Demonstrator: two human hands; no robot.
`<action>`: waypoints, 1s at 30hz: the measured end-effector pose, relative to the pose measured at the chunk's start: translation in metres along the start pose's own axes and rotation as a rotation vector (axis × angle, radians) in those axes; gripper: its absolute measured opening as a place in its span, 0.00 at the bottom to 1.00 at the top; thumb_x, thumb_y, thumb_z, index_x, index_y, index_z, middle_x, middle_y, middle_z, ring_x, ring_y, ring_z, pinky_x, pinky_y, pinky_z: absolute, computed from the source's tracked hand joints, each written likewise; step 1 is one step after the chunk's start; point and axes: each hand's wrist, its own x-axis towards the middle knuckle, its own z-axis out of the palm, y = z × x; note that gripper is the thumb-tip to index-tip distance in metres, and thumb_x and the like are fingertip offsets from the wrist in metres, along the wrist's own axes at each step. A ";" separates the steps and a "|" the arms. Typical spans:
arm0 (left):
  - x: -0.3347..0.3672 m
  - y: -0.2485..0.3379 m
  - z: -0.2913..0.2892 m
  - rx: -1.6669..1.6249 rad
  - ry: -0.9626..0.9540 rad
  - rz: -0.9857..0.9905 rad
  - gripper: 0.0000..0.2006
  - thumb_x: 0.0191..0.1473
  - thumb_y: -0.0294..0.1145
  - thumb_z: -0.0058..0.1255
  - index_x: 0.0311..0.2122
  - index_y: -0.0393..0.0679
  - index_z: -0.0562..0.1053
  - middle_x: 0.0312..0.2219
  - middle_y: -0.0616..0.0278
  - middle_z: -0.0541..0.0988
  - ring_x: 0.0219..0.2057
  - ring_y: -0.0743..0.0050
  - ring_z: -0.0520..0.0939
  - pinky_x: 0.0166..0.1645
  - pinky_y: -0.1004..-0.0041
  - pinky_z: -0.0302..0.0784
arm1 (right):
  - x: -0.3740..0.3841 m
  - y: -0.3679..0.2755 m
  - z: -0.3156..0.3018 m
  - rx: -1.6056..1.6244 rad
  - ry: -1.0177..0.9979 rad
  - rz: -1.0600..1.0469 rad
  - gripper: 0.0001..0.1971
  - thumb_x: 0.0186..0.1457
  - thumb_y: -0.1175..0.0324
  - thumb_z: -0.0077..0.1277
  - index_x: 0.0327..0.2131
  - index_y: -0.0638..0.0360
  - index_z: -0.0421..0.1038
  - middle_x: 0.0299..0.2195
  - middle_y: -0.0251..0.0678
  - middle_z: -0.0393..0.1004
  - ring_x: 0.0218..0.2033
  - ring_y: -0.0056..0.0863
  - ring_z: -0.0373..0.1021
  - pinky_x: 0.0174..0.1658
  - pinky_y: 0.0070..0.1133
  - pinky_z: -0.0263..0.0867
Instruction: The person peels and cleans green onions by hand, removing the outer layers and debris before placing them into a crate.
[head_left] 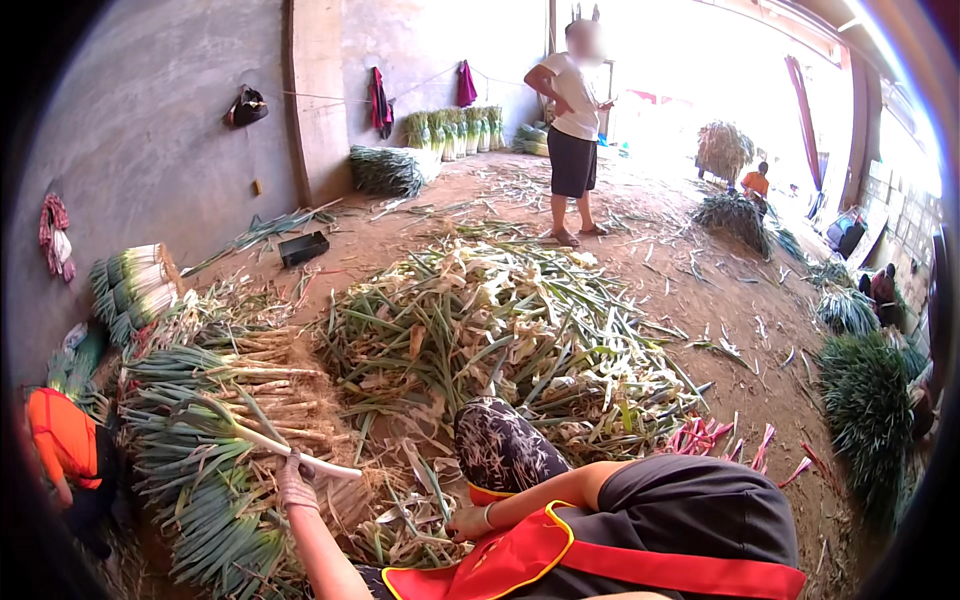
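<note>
My left hand, in a pale glove, is closed around a large green onion. Its bare white end points right and its green leaves reach back to the left. Beneath and beside it lies a thick stack of green onions, their dry, rooty ends turned to the right. My right hand is low beside my bent knee, close to loose peelings; its fingers are too small and partly hidden to read. A broad heap of stripped leaves and skins spreads in front of me.
A person in a white top stands beyond the heap. Another in orange bends at the left. Tied onion bundles lean by the left wall, near a black tray. Pink ties and green bundles lie to the right.
</note>
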 end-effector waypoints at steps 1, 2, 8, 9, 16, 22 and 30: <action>-0.003 0.001 0.003 0.006 0.001 0.001 0.18 0.53 0.24 0.51 0.49 0.51 0.68 0.30 0.67 0.75 0.29 0.71 0.80 0.18 0.83 0.69 | -0.001 0.000 0.000 -0.010 0.013 -0.003 0.21 0.46 0.56 0.51 0.41 0.58 0.71 0.36 0.47 0.74 0.40 0.43 0.70 0.44 0.35 0.64; -0.005 0.002 0.007 0.012 0.003 0.001 0.18 0.53 0.24 0.51 0.49 0.51 0.68 0.29 0.67 0.75 0.29 0.73 0.80 0.18 0.83 0.69 | -0.001 0.001 0.000 -0.019 0.025 -0.006 0.20 0.47 0.56 0.51 0.41 0.59 0.71 0.36 0.46 0.74 0.40 0.44 0.70 0.44 0.35 0.64; 0.000 0.013 0.004 -0.001 0.025 0.026 0.16 0.51 0.24 0.52 0.46 0.47 0.70 0.27 0.69 0.74 0.29 0.74 0.80 0.17 0.86 0.69 | 0.002 -0.009 -0.008 -0.040 0.026 -0.037 0.19 0.49 0.56 0.50 0.40 0.58 0.72 0.36 0.47 0.74 0.41 0.44 0.70 0.45 0.34 0.65; 0.001 0.012 0.006 -0.002 0.025 0.019 0.16 0.51 0.24 0.53 0.46 0.47 0.70 0.27 0.70 0.74 0.28 0.74 0.80 0.17 0.86 0.69 | 0.002 -0.008 -0.009 -0.040 0.022 -0.033 0.19 0.49 0.55 0.50 0.40 0.58 0.72 0.36 0.47 0.74 0.41 0.44 0.70 0.45 0.34 0.65; -0.005 0.017 0.012 0.007 0.015 0.024 0.20 0.52 0.25 0.53 0.51 0.51 0.68 0.27 0.66 0.75 0.26 0.76 0.79 0.17 0.84 0.67 | 0.005 -0.005 -0.007 -0.026 0.027 -0.005 0.19 0.46 0.57 0.50 0.39 0.58 0.72 0.35 0.46 0.74 0.40 0.43 0.70 0.44 0.34 0.65; -0.020 0.022 0.027 -0.001 0.021 0.041 0.15 0.52 0.23 0.51 0.46 0.46 0.69 0.26 0.68 0.75 0.26 0.74 0.79 0.18 0.85 0.71 | 0.007 0.002 -0.001 -0.005 0.054 -0.026 0.17 0.45 0.58 0.50 0.37 0.58 0.73 0.34 0.46 0.75 0.39 0.43 0.71 0.43 0.34 0.65; -0.011 0.019 0.015 -0.015 -0.011 0.044 0.13 0.53 0.23 0.51 0.44 0.46 0.69 0.27 0.68 0.74 0.27 0.73 0.80 0.18 0.86 0.70 | 0.007 -0.002 -0.002 -0.023 0.047 -0.010 0.19 0.45 0.58 0.51 0.38 0.60 0.72 0.35 0.47 0.75 0.40 0.44 0.71 0.44 0.34 0.65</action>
